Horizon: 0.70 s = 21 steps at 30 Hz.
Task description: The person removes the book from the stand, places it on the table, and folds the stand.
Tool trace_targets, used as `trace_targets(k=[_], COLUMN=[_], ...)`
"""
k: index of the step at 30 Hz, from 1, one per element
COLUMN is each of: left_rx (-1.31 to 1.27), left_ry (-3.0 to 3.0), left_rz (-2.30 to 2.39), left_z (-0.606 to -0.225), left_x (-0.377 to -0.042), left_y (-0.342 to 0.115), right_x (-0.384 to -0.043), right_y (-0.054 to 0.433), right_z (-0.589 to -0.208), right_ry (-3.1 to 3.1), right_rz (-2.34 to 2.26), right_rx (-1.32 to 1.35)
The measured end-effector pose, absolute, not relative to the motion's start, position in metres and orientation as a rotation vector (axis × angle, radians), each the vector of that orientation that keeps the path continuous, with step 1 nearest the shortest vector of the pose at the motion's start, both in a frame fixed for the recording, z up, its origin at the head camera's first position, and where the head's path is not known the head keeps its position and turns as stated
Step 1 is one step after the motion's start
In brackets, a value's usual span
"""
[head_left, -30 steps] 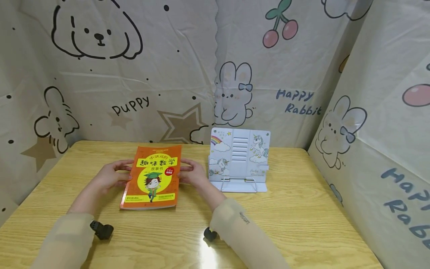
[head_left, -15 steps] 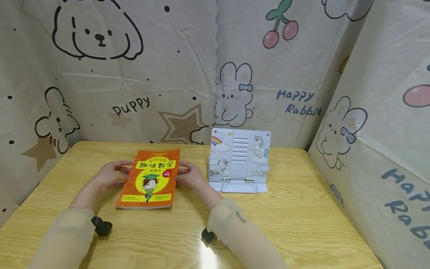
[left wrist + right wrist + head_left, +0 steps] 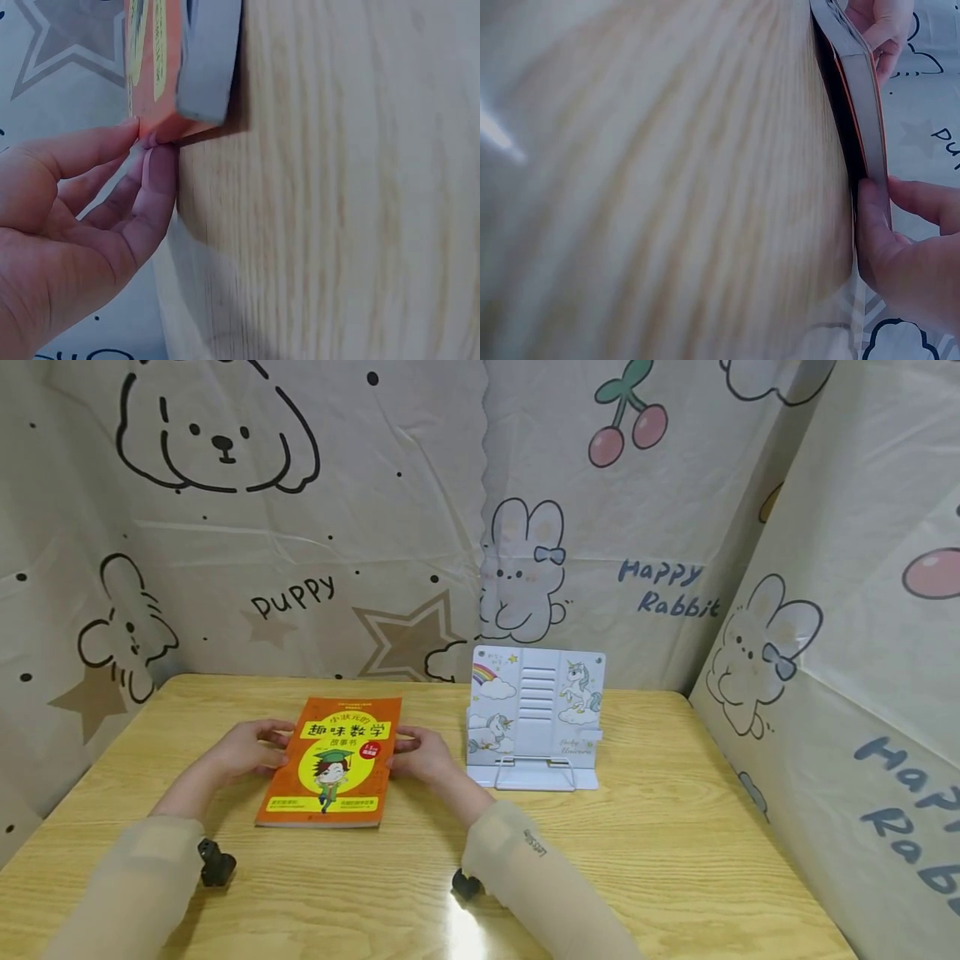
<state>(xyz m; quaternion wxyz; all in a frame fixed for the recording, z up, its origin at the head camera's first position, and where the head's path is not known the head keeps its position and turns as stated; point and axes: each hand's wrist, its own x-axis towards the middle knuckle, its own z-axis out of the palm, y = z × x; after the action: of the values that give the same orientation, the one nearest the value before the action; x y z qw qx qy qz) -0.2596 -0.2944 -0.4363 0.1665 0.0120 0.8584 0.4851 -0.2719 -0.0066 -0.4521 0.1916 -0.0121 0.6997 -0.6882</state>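
Note:
An orange paperback book [image 3: 330,760] with a yellow circle and a cartoon child in a green graduation cap lies cover up, left of the middle of the table. My left hand [image 3: 243,749] holds its left edge. In the left wrist view, the thumb of that hand [image 3: 82,210] meets the cover while curled fingers reach the spine's lower side. My right hand [image 3: 429,756] grips the opposite edge. The right wrist view shows the page block [image 3: 868,112] between thumb and fingers of this hand [image 3: 911,255], with a dark shadow strip beneath the book.
A white book stand [image 3: 536,706] with unicorn pictures and a wire page holder stands upright to the right of my right hand. The wooden table [image 3: 660,843] ends at a printed cloth [image 3: 405,527] behind and at the right.
The book, held at both edges, has shifted slightly left and toward me, and both hands have moved along with it. The stand has not moved.

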Motion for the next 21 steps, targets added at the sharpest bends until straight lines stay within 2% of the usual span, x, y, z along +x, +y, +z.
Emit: trace_targets(k=[10, 21], left_rx=[0.064, 0.059], left_ry=[2.471, 2.496], left_rz=[1.279, 1.225], left_z=[-0.431, -0.43], left_x=[-0.259, -0.258], left_y=[-0.293, -0.294], right_x=[-0.269, -0.269], right_y=[-0.006, -0.006], right_z=[-0.449, -0.442], right_ry=[2.266, 2.266], right_rz=[-1.661, -1.564], right_rx=[-0.175, -0.181])
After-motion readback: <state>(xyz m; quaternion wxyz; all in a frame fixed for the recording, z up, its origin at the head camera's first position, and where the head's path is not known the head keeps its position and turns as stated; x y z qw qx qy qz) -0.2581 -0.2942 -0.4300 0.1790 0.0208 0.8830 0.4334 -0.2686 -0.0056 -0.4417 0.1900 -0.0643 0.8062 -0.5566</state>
